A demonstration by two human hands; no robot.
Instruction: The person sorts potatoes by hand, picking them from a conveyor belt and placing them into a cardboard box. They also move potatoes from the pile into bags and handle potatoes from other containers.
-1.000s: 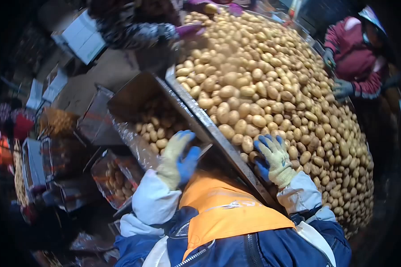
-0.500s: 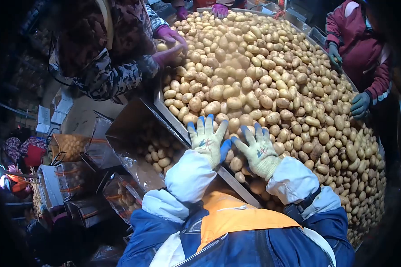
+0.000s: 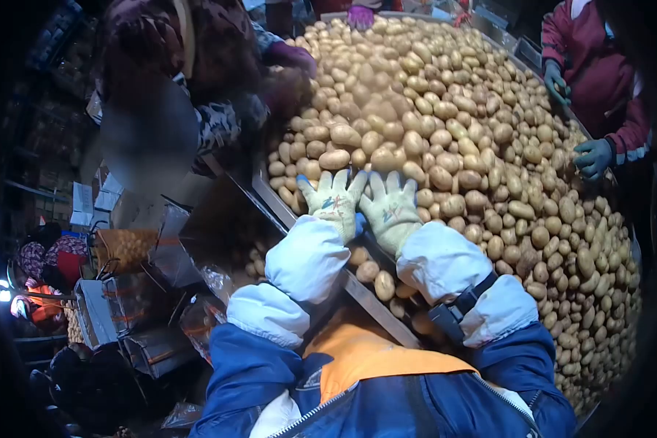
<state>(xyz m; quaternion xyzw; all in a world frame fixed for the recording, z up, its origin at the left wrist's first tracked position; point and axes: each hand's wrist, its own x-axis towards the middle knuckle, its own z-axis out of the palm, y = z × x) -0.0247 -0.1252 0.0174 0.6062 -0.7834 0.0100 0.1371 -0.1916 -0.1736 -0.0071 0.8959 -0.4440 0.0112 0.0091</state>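
Across the rimmed table [image 3: 378,308], potatoes [image 3: 482,171] lie heaped (dim boxes [image 3: 97,314] at left)

- On my feed, the left hand [image 3: 333,204] is off the box [image 3: 213,212], where I have it a second ago, and is now over the potatoes [image 3: 439,177].
- I see the right hand [image 3: 390,215] farther into the heap, its fingers now just beside the left's.
- A co-worker in camouflage [image 3: 142,47] fills more of my upper left.
- A grey blur [image 3: 150,139], unidentifiable to me, now partly covers that co-worker.
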